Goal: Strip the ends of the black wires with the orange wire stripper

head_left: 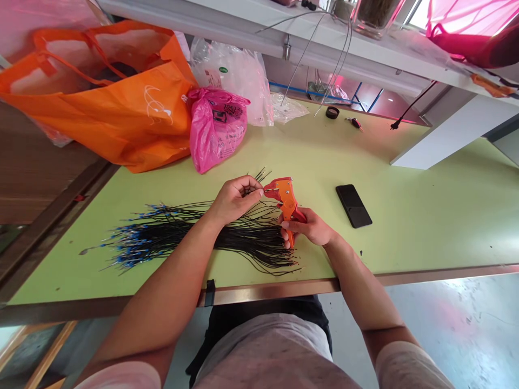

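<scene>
My right hand (306, 228) is closed round the handles of an orange and red wire stripper (288, 204). The tool stands roughly upright, its jaws pointing left. Between thumb and fingers, my left hand (239, 195) pinches a thin black wire whose end is at the stripper's jaws; how far in it goes I cannot tell. Below both hands a large bundle of black wires (239, 237) lies across the table, partly hidden by my left forearm. Its left ends carry blue pieces with metal tips (132, 246). A few loose wires (261, 174) lie just beyond my left hand.
On the green table (405, 216), a black phone (353, 206) lies right of my right hand. An orange bag (133, 119) and a pink plastic bag (219, 127) stand at the back left. Farther back are a black ring (332, 112) and a white shelf support (438, 135).
</scene>
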The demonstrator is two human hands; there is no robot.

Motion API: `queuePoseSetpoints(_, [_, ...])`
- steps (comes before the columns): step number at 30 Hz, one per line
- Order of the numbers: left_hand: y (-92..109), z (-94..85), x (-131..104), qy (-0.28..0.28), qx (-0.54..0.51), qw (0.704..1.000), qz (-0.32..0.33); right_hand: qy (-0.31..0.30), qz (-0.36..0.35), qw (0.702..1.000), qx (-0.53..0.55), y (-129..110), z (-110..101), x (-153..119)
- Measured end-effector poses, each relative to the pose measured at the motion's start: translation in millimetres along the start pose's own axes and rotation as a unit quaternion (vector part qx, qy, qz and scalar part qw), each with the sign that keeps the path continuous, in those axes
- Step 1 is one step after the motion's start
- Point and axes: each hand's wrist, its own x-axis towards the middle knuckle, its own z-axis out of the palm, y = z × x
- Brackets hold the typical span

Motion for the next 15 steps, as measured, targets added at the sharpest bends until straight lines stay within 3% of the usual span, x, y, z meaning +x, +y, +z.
queuePoseSetpoints(7, [-1.2,0.8,-0.9,0.001,0.02,1.0,0.015,0.021,-0.014,0.999,-0.02,-3.9,5.3,0.6])
queuePoseSetpoints(15, [0.1,6.7,-3.7,0.029,0.031,0.999,0.034,0.128,-0.057,0.989,-0.053,-2.0,12.4,-0.9])
